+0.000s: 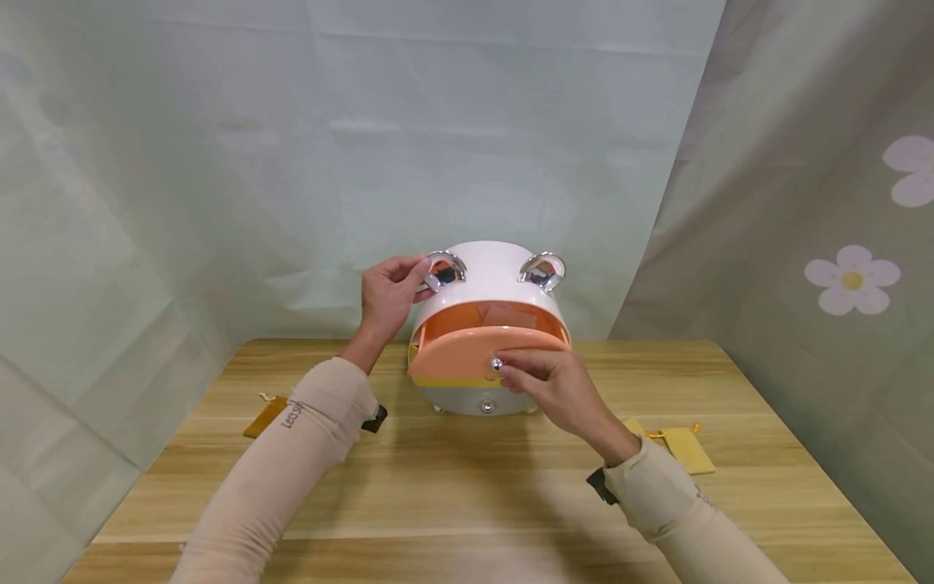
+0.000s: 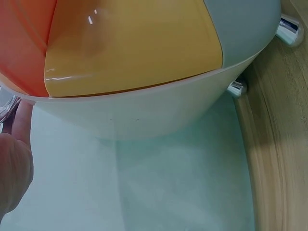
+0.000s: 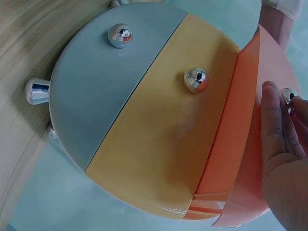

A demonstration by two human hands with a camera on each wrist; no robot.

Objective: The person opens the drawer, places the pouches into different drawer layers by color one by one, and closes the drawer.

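Observation:
A round white box (image 1: 487, 272) with two chrome ear handles stands at the table's far middle. It has three drawers: orange on top, yellow, then grey-blue (image 3: 96, 91). The orange drawer (image 1: 467, 350) is pulled out, with pale packets inside. My right hand (image 1: 550, 385) pinches its small chrome knob (image 1: 496, 364); the right wrist view shows the fingers (image 3: 274, 120) lying against the orange front (image 3: 240, 159). My left hand (image 1: 390, 294) holds the box's upper left by the left chrome ear (image 1: 445, 268). The left wrist view shows the box's side (image 2: 144, 110) from below.
A wooden table (image 1: 467, 495) carries the box. A brown pouch (image 1: 266, 415) lies on the left, two yellow drawstring pouches (image 1: 679, 446) on the right. Pale green cloth (image 1: 292, 146) hangs behind and at both sides; the right one bears flowers.

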